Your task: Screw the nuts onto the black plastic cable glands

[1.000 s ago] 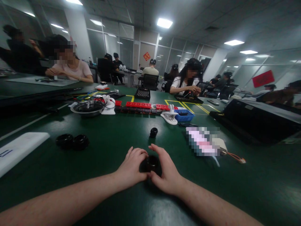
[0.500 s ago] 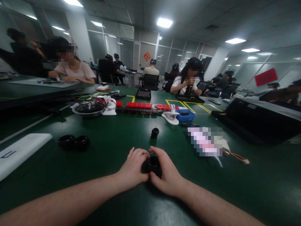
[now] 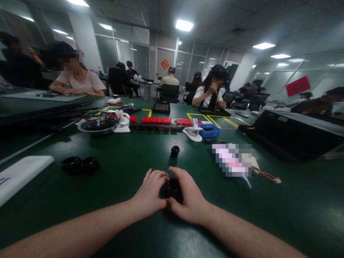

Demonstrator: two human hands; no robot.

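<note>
In front of me on the green table (image 3: 129, 150), my left hand (image 3: 150, 191) and my right hand (image 3: 190, 195) curve around a glossy black round part with a hollow top (image 3: 173, 186). Fingers and thumbs of both hands close on its sides from left and right, covering much of it. The two thumbs nearly meet on its near side. Just beyond my fingertips stands a smaller black ribbed round piece (image 3: 175, 151). Off to the left, two black ring-shaped pieces (image 3: 71, 165) sit side by side, touching.
A white slab (image 3: 24, 175) lies at left. Farther back are a metal bowl (image 3: 96, 125), red blocks in a row (image 3: 157, 120), a white clip (image 3: 192, 132) and a blue tray (image 3: 211, 131). A black case (image 3: 292, 132) stands at right. Co-workers sit across the table.
The view has shifted slightly, so table items appear a little farther left. Both my hands keep their hold around the black part. A co-worker opposite has raised a hand.
</note>
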